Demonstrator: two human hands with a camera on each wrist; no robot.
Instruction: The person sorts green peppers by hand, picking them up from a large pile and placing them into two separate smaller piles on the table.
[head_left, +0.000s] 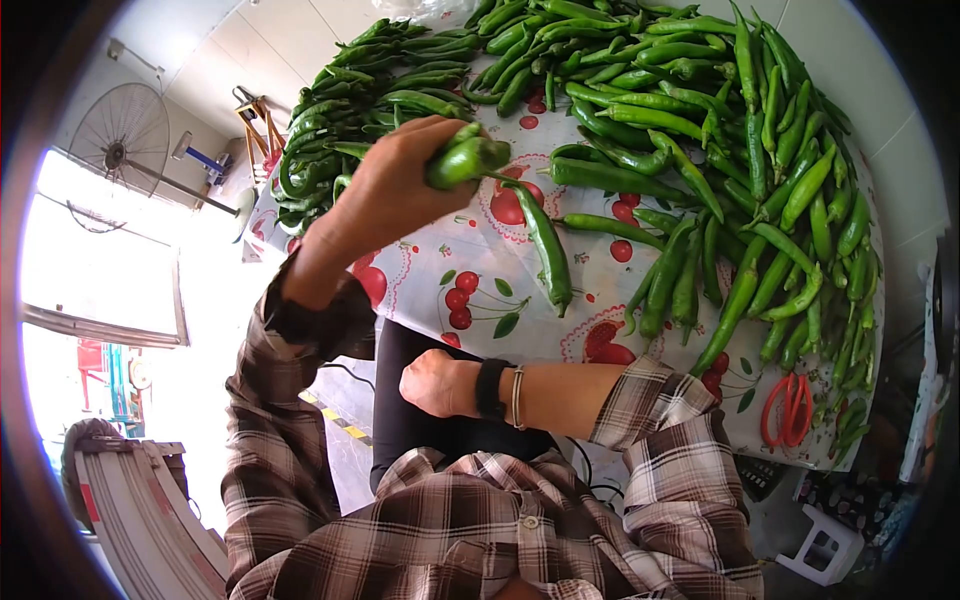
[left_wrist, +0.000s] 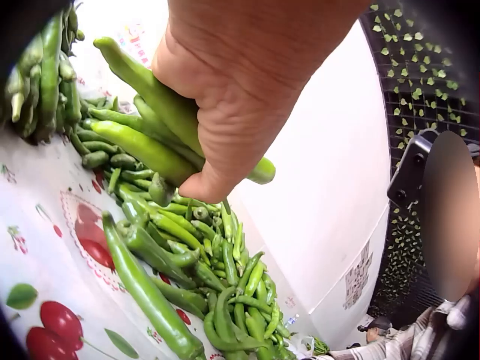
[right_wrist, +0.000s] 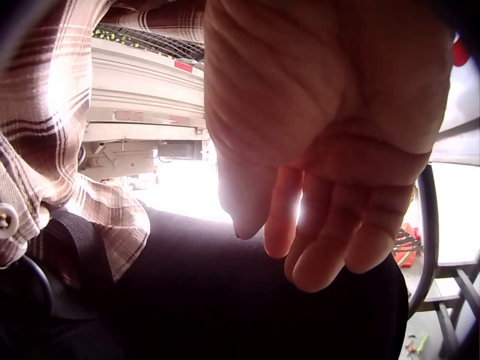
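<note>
The person's left hand is raised and reaches forward, curled in a grip, while the right hand hovers above the lap, fingers loosely bent.

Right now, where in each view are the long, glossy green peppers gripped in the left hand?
Head: the long, glossy green peppers in the left hand are above centre, touching the middle.
Left wrist: upper left, reaching the centre.
Right wrist: not in it.
Shared landmark: the brown-and-white plaid shirt, bottom, lower right and left respectively.
</note>
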